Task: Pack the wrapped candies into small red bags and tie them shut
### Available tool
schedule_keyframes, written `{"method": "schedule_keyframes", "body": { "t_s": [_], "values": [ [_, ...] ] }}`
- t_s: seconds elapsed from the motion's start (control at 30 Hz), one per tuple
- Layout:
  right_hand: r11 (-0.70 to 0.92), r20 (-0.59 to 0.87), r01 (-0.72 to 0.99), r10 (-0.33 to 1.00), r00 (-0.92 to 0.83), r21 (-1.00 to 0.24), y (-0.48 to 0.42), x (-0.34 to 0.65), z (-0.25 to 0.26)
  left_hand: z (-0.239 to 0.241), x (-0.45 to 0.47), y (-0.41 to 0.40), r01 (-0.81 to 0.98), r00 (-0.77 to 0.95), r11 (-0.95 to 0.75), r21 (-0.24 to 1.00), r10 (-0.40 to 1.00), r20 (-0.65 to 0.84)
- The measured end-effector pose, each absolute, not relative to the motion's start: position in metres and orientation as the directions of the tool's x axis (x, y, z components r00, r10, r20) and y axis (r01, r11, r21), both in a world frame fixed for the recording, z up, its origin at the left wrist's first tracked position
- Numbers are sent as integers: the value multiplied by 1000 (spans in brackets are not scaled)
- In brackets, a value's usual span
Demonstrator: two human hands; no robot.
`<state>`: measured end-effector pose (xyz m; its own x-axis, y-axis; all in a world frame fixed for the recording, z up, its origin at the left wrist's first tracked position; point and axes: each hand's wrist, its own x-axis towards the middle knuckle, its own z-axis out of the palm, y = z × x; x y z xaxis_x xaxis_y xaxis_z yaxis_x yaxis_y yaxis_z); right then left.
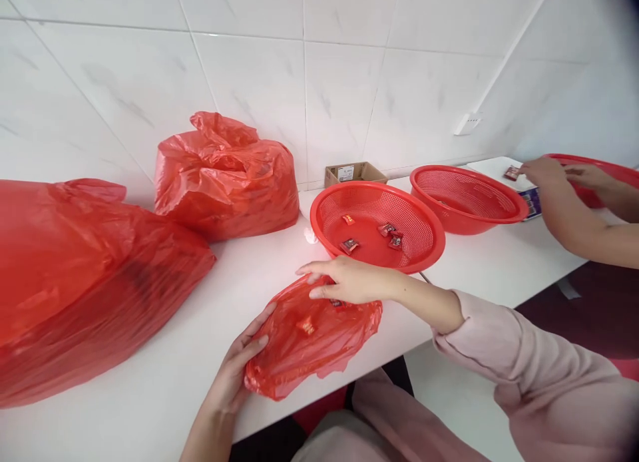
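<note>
A thin red plastic bag point(294, 355) lies at the table's front edge with a few small wrapped packets inside, one of them an orange-red packet point(306, 326). My left hand point(242, 359) grips the bag's left side, thumb on top. Over the bag's far edge, my right hand point(344, 279) has its fingers apart, with nothing visible in them. A dark packet point(338, 303) shows just under that hand. Right behind it stands a red perforated basket point(429, 245) holding several small wrapped packets point(391, 234).
Two large filled red bags, one at left point(94, 275) and one by the wall point(229, 182), take up the table's left side. A small cardboard box point(354, 172) and a second red basket point(472, 206) stand behind. At right, a co-worker's hands point(549, 172) handle a packet.
</note>
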<state>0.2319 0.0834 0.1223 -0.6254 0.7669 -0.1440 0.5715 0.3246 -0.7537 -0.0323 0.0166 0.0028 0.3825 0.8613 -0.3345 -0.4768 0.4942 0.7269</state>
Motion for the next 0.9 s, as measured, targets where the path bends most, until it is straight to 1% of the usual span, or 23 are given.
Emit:
{"method": "schedule_keyframes", "body": {
  "t_s": [0.07, 0.2, 0.27, 0.33, 0.4, 0.47, 0.5, 0.53, 0.57, 0.63, 0.7, 0.8, 0.9],
  "values": [
    [347, -127, 636, 806, -578, -689, 87, 229, 118, 1, -33, 15, -490, 365, 481, 727, 870, -330],
    [358, -192, 718, 805, -561, -597, 87, 233, 116, 3, -34, 14, -498, 370, 473, 727, 874, -315],
    [361, -191, 742, 818, -543, -564, 81, 236, 119, 4, -34, 14, -497, 380, 468, 730, 874, -302],
    [363, -161, 737, 830, -534, -570, 73, 242, 126, 5, -34, 13, -502, 394, 458, 734, 876, -278],
    [348, -104, 715, 857, -505, -607, 71, 255, 137, 5, -34, 13, -507, 409, 443, 739, 879, -246],
    [302, -31, 710, 909, -415, -636, 80, 276, 147, 5, -35, 13, -505, 418, 433, 747, 880, -228],
    [271, -4, 731, 937, -350, -626, 88, 289, 151, 4, -35, 13, -501, 417, 432, 750, 880, -227],
    [227, -1, 777, 960, -282, -587, 99, 304, 153, 3, -35, 13, -498, 415, 433, 751, 880, -232],
    [176, -22, 839, 976, -219, -514, 112, 319, 153, 3, -35, 13, -496, 412, 437, 750, 879, -240],
    [46, -132, 949, 987, -92, -312, 137, 350, 146, 2, -36, 14, -494, 408, 449, 745, 876, -257],
    [-38, -221, 979, 975, -8, -202, 159, 376, 133, 2, -36, 15, -491, 412, 463, 739, 870, -271],
    [-80, -314, 984, 949, 26, -160, 179, 401, 110, 2, -36, 15, -486, 422, 476, 733, 862, -280],
    [-79, -360, 984, 933, 17, -157, 187, 410, 90, 2, -36, 16, -491, 415, 485, 724, 861, -295]
  ]
}}
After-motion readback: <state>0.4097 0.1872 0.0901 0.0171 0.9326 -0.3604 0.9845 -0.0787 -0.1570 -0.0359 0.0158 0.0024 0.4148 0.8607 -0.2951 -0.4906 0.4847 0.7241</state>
